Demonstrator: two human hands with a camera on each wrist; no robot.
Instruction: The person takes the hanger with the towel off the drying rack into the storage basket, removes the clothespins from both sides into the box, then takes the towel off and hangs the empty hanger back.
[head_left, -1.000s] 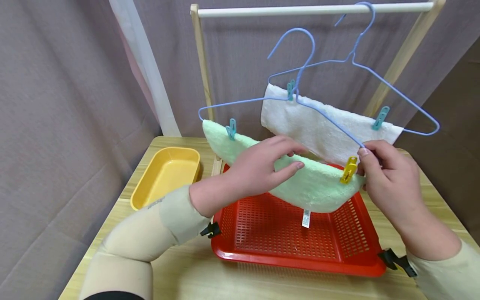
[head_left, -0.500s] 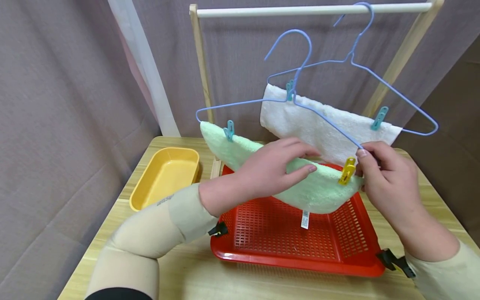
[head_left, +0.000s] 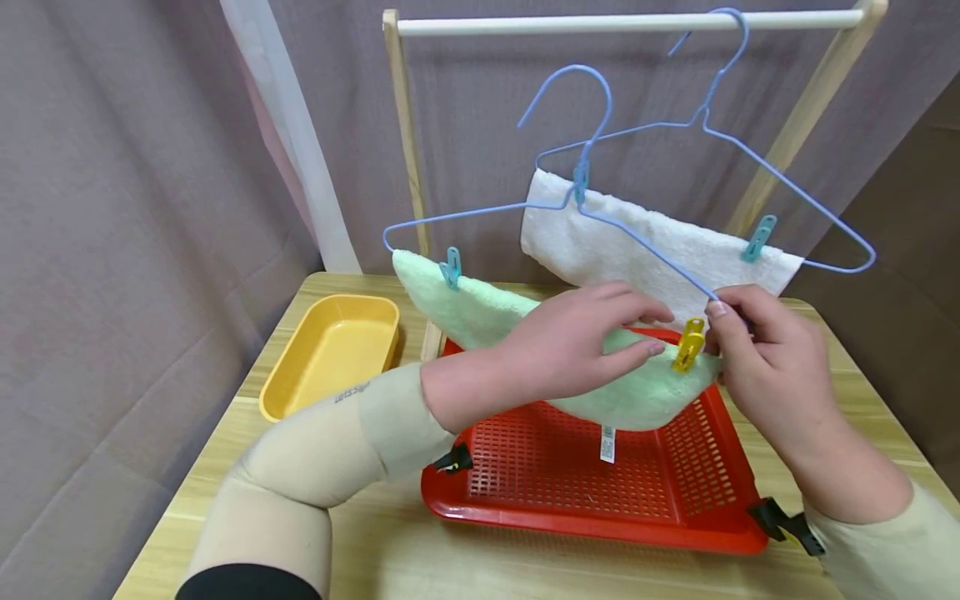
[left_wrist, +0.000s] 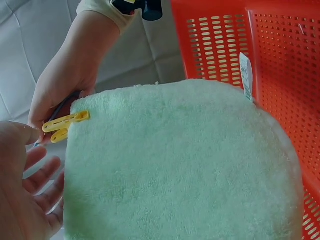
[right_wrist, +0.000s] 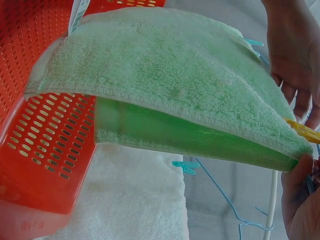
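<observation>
Right hand (head_left: 780, 367) pinches the nearer of two hangers (head_left: 660, 252); its green towel (head_left: 630, 404), one of two, hangs above the open basket (head_left: 600, 527) — left hand (head_left: 573, 342) empty, fingers parted, beside the towel's edge.

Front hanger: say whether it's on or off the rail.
Off: the front hanger, held by the right hand, shows its hook below the rail, not around it.

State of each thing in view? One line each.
Front hanger: held, hook off rail
Back hanger: hooked on rail
Green towel: clipped to front hanger
White towel: clipped to back hanger
Yellow clip: clamped on green towel
Teal clips: clamped on both towels
Red basket: upright
Yellow tray: upright
Left hand: fingers apart, near yellow clip
Right hand: gripping front hanger's end
</observation>
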